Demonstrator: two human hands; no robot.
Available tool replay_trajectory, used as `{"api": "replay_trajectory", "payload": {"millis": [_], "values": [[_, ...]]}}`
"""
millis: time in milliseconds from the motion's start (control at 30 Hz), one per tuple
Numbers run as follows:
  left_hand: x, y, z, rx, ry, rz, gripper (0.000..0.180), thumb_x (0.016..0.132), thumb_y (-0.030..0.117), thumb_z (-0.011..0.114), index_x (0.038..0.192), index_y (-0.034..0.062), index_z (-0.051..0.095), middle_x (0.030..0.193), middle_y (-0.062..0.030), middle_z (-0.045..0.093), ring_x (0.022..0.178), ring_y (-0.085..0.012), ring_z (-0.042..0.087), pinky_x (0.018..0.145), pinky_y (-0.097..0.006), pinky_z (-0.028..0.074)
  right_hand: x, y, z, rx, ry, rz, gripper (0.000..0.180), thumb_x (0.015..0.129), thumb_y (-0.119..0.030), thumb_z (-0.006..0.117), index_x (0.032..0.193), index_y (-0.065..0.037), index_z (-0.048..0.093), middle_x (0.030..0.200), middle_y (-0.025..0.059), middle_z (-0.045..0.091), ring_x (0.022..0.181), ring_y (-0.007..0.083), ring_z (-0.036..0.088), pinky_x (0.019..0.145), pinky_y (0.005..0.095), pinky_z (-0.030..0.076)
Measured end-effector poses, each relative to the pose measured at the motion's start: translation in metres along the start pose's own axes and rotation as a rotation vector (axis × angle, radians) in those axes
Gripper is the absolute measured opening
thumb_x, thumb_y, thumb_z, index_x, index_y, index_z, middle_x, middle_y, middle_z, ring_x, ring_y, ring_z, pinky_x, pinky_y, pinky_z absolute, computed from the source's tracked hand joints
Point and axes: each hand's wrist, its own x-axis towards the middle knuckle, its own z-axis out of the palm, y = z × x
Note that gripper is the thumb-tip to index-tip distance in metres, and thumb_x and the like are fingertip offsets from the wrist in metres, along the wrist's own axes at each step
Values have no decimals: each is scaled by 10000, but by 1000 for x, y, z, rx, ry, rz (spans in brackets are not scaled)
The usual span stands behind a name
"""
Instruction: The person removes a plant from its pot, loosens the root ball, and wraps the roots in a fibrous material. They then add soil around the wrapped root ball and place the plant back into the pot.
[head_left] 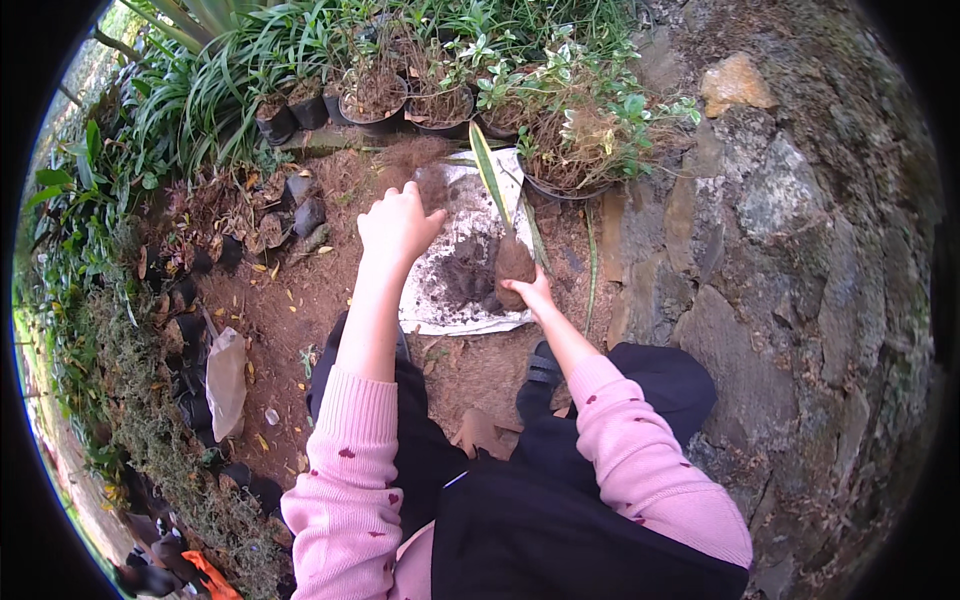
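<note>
A snake plant with a long yellow-edged green leaf (488, 172) stands upright, its brown root ball (514, 262) bare of any pot. My right hand (532, 290) is closed around the lower right side of that root ball. My left hand (398, 225) is stretched forward at the left edge of a soil-smeared white sheet (425, 312), thumb apart, with nothing visible in it. Just beyond its fingers is a blurred clump of brown fibrous roots (418, 155). Loose dark soil (468, 272) is heaped on the sheet, against the left side of the root ball.
Potted plants in black pots (374, 112) line the far side. To the right rises a rough stone surface (740, 350). A pale plastic bag (226, 380) lies on the ground at the left, near several stones (309, 216) and dark pots.
</note>
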Motion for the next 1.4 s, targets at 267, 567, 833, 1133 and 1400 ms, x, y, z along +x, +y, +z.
{"api": "replay_trajectory", "payload": {"millis": [267, 567, 833, 1133, 1400], "values": [[-1, 16, -3, -8, -71, 29, 576, 806, 478, 618, 1186, 58, 511, 1137, -149, 583, 1083, -302, 572, 903, -496, 431, 25, 58, -7, -28, 63, 260, 755, 560, -85, 821, 1227, -11, 475, 1139, 131, 602, 1048, 240, 585, 903, 359, 466], [-2, 24, 1, 27, -86, 68, 557, 806, 438, 633, 1188, 54, 505, 1125, -154, 588, 1076, -302, 575, 919, -513, 411, 31, 77, -2, -474, 193, 228, 1000, 546, -249, 876, 1340, -43, 305, 1288, 182, 489, 1183, 300, 495, 983, 395, 416], [-6, 34, 3, -38, 47, 182, 510, 793, 381, 643, 1173, 60, 529, 1074, -148, 612, 1027, -300, 594, 911, -507, 405, 23, 81, 14, -745, 282, 167, 945, 592, -346, 848, 1326, -65, 322, 1249, 197, 484, 1144, 364, 496, 950, 448, 425], [-11, 36, 10, -99, 244, 314, 493, 736, 293, 699, 1159, 86, 552, 1207, -173, 513, 1148, -332, 486, 929, -487, 401, 6, 79, -13, -598, 185, -57, 863, 628, -355, 822, 1303, -40, 387, 1286, 218, 431, 1211, 368, 428, 1022, 421, 361], [-19, 56, 10, -221, 487, 538, 485, 709, 244, 714, 1149, 114, 558, 1284, -123, 467, 1232, -301, 403, 1009, -515, 321, 34, 21, -30, -370, 371, -189, 405, 779, -80, 652, 1156, -6, 524, 1068, 190, 577, 1011, 305, 585, 855, 358, 482]]}}
